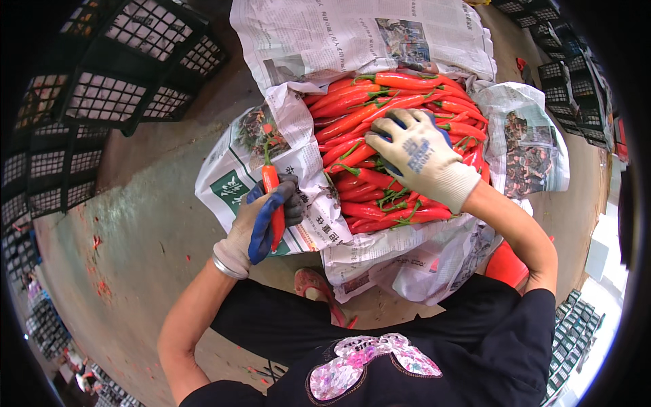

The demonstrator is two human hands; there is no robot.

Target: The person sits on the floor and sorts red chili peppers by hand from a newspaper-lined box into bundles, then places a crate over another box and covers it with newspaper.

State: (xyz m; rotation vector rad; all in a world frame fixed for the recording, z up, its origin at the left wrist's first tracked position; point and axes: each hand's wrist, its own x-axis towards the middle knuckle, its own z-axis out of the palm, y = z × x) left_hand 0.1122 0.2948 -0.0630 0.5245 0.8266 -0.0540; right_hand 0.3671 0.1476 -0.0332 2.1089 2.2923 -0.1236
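A large heap of red chili peppers (351, 117) with green stems lies on sheets of newspaper (315, 46) that spread out on all sides and cover whatever bears them. My left hand (272, 216), in a white work glove with a blue and grey palm, is closed around one red chili pepper (269, 178), stem up, over the left newspaper flap. My right hand (414, 147), in a like glove, rests palm down on the heap with its fingers bent. Its fingertips are partly hidden, so whether it grips a pepper cannot be told.
Dark plastic crates (107, 96) with paper inside are stacked at the upper left, and others (559, 91) at the upper right. A red object (506, 264) is beside my right leg. Red scraps (101, 290) lie on the concrete floor. More crates (574, 336) stand at the lower right.
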